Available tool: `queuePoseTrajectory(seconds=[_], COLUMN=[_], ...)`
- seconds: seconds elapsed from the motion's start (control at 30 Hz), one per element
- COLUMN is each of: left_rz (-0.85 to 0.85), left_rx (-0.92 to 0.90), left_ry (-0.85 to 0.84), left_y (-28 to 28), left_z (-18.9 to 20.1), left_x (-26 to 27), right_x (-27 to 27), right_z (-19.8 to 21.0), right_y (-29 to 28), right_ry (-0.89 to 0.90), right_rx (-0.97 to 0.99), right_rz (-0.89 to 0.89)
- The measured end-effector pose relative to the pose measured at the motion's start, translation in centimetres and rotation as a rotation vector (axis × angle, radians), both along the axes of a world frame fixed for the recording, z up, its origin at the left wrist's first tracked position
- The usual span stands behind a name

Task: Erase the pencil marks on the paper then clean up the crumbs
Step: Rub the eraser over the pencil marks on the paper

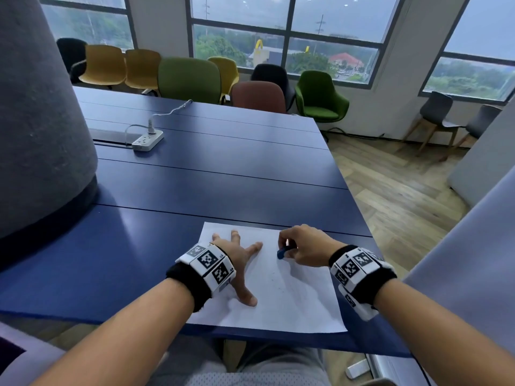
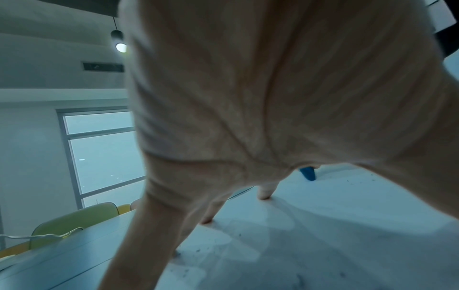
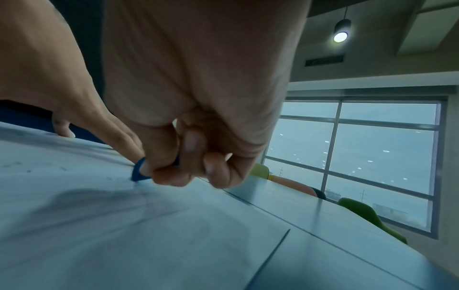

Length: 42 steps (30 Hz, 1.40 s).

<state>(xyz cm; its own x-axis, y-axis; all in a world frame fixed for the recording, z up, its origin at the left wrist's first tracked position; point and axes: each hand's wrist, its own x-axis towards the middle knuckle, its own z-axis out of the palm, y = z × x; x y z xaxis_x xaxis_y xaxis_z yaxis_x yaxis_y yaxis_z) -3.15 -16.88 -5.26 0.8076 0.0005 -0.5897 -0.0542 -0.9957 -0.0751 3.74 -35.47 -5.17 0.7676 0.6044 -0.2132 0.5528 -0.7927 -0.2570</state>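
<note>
1. Paper [image 1: 292, 288]: white sheet, flat at the table's near edge, toward its right corner, faint pencil marks remaining.
2. Eraser [image 1: 281, 253]: small, blue, tip on the paper's far right part.
3. Crumbs [image 2: 196, 251]: dark specks scattered over the paper.

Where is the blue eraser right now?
In the head view the blue eraser is pinched in the right hand, its tip on the white paper, right of the spread left hand.
</note>
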Motion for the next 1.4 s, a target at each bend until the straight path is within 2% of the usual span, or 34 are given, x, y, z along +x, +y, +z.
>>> queuePoseTrajectory(seconds=[0.1,0.23,0.3,0.43,0.6,0.77,0.93,0.97,1.1,1.13,1.27,1.33,1.4], left_rz=[-0.002,-0.007,-0.001,-0.004,-0.002,-0.007,-0.012,-0.012,-0.007,-0.008,-0.003,-0.005,-0.009], left_rx=[0.006,0.005,-0.001,0.006,-0.005,-0.005,-0.012,-0.011,-0.012,-0.015,-0.020,-0.015,-0.013], left_ry=[-0.005,-0.006,0.001,0.008,-0.002,-0.001,-0.010,-0.012,-0.003,-0.002,-0.006,-0.006,-0.007], left_y=[-0.1,-0.1,0.0,-0.1,0.0,0.0,0.1,0.1,0.1,0.0,0.1,0.1,0.1], left_z=[0.0,0.1,0.2,0.3,0.2,0.1,0.1,0.1,0.0,0.0,0.0,0.0,0.1], left_x=[-0.1,-0.1,-0.1,-0.1,-0.1,-0.1,-0.1,-0.1,0.0,0.0,0.0,0.0,-0.1], right_x=[0.0,0.6,0.6,0.1,0.4,-0.7,0.3,0.5,0.7,0.9,1.8,1.8,1.5], right_z=[0.6,0.6,0.3,1.0,0.7,1.0,0.7,0.5,0.9,0.9,-0.1,0.0,0.7], right_y=[-0.7,-0.3,-0.3,-0.9,0.0,-0.9,-0.5,-0.6,-1.1,-1.2,-1.1,-1.3,-1.5], right_ry=[0.136,-0.025,-0.037,0.130,-0.086,0.076,-0.109,-0.095,0.186,0.188,-0.002,0.130,0.292], right_rx=[-0.045,-0.032,-0.031,-0.090,-0.063,-0.007,-0.020,-0.005,0.019,0.019,0.050,0.094,0.056], right_rz=[0.052,-0.076,-0.062,0.064,-0.010,0.118,0.043,0.040,0.087,0.080,0.017,0.032,0.076])
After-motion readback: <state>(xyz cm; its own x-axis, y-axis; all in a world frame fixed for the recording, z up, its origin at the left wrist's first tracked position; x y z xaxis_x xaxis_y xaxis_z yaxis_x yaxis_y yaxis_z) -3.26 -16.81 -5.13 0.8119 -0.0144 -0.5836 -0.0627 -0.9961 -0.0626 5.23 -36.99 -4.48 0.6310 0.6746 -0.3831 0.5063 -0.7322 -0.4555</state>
